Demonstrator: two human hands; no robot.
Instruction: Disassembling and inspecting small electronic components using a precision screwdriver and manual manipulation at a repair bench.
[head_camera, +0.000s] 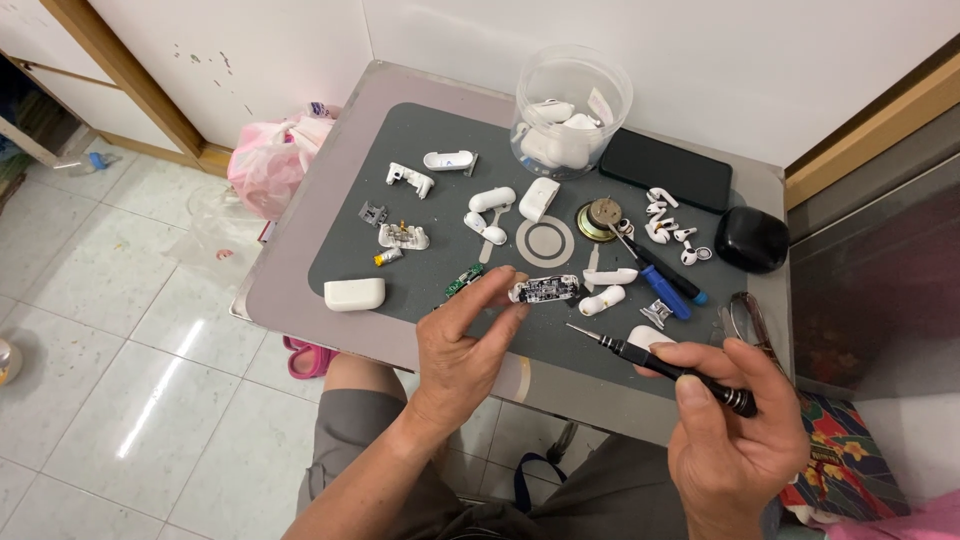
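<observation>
black screwdriver (668, 367) in right hand (735, 430)

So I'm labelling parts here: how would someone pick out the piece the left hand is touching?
Start at the grey mat on the small table. At its near edge, the left hand pinches a small oblong part. Unlike the plain white shells around it, its white frame shows a dark circuit board inside.

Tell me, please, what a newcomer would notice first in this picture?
Probably the two hands at the near edge: the left hand pinches a small circuit board module, the right hand holds a black screwdriver. Behind them, white earbud parts litter the grey mat.
</observation>
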